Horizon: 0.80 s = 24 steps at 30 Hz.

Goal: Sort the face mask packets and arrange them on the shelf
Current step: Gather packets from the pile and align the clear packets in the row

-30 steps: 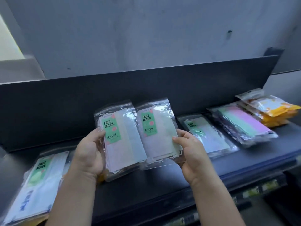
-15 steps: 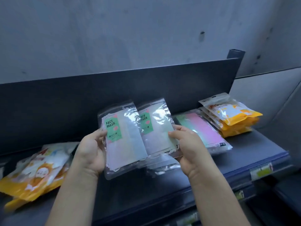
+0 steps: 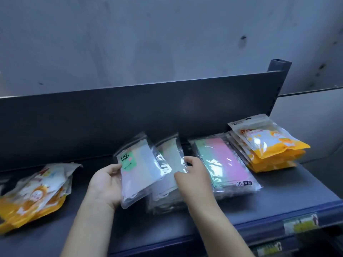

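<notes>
A: Starting nearest, what are the hands doing?

B: The left hand (image 3: 106, 184) is gripping a clear plastic packet with a green "FACE MASK" label (image 3: 138, 170), thumb pinching its left edge, fingers hidden underneath, the packet tilting up off the dark grey metal shelf (image 3: 278, 197). The right hand (image 3: 193, 176) is reaching with fingers half-curled onto a second clear packet of pale green and white masks (image 3: 171, 160), which is lying on a low pile of similar clear packets (image 3: 165, 199). Whether it is pinching or only pressing that packet, I cannot tell.

A: And beside them?

B: Just right of the pile, a flat clear pack of pink and mint masks (image 3: 224, 162) is lying on the shelf. Well to the left, a loose heap of orange-and-white printed pouches (image 3: 35, 193) is slumping untidily.

A: Farther back?

B: At the right rear, a neat stack of matching orange-and-white pouches (image 3: 267, 145) is sitting against the shelf's upright back panel (image 3: 130, 112).

A: So how far along?

B: I am judging it roughly midway: three kinds are grouping on the right, the held packet is waiting to join its pile, and the left heap is looking unsorted.
</notes>
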Tool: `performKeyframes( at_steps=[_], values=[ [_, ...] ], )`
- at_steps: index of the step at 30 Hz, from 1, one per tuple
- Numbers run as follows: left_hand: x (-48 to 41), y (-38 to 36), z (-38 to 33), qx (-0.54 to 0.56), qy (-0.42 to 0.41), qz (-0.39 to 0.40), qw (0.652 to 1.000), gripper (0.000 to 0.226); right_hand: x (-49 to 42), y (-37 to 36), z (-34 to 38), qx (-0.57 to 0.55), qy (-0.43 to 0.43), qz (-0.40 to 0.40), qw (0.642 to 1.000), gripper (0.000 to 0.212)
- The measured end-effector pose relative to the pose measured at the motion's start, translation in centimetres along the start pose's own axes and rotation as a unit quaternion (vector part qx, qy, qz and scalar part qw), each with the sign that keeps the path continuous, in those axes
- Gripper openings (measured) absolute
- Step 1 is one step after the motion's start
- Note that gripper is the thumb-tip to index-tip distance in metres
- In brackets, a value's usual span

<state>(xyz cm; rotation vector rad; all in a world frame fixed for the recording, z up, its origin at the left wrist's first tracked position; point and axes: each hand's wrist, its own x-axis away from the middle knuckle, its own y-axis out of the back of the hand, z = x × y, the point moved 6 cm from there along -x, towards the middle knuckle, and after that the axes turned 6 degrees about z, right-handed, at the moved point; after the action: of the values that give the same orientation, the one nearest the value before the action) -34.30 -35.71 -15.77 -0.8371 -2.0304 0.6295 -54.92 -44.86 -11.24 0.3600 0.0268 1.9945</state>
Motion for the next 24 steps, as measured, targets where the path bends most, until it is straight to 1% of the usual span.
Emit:
performKeyframes(
  at_steps=[1, 4, 7, 8, 11, 13, 16, 19, 21, 24],
  values=[
    [0.3, -0.3, 0.4, 0.001, 0.009, 0.002, 1.0, 0.035, 0.1, 0.2, 0.2, 0.01, 0.005, -0.005, 1.0, 0.056],
    [0.7, -0.9, 0.7, -0.015, 0.02, 0.003, 1.0, 0.043, 0.7, 1.3, 0.2, 0.028, 0.022, -0.025, 0.999, 0.059],
    [0.4, -0.7, 0.9, -0.046, 0.009, -0.024, 0.999, 0.049, 1.0, 1.7, 0.3, 0.028, 0.029, -0.026, 0.999, 0.053],
    [1.0, -1.2, 1.0, -0.054, 0.013, -0.017, 0.998, 0.049, 1.1, 1.7, 0.3, 0.032, 0.029, -0.021, 0.999, 0.049],
    [0.9, -1.2, 1.0, -0.067, 0.003, -0.021, 0.998, 0.048, 1.3, 1.6, 0.5, 0.042, 0.039, -0.02, 0.998, 0.041],
    [1.2, -1.2, 1.2, -0.074, -0.004, -0.019, 0.997, 0.047, 1.7, 1.4, 0.5, 0.051, 0.051, -0.035, 0.997, 0.039],
    [1.2, -0.8, 1.0, -0.07, -0.029, -0.022, 0.997, 0.039, 2.2, 1.2, 0.8, 0.061, 0.075, -0.055, 0.994, 0.037],
    [1.2, -1.0, 1.3, -0.091, -0.046, -0.015, 0.995, 0.033, 2.4, 1.1, 1.1, 0.086, 0.098, -0.07, 0.989, 0.037],
    [1.5, -1.2, 1.6, -0.124, -0.054, -0.023, 0.991, 0.031, 2.4, 1.0, 1.2, 0.097, 0.114, -0.065, 0.987, 0.036],
    [1.6, -1.6, 2.0, -0.176, -0.076, -0.021, 0.981, 0.038, 2.3, 0.5, 1.1, 0.11, 0.118, -0.022, 0.987, 0.037]
  ],
)
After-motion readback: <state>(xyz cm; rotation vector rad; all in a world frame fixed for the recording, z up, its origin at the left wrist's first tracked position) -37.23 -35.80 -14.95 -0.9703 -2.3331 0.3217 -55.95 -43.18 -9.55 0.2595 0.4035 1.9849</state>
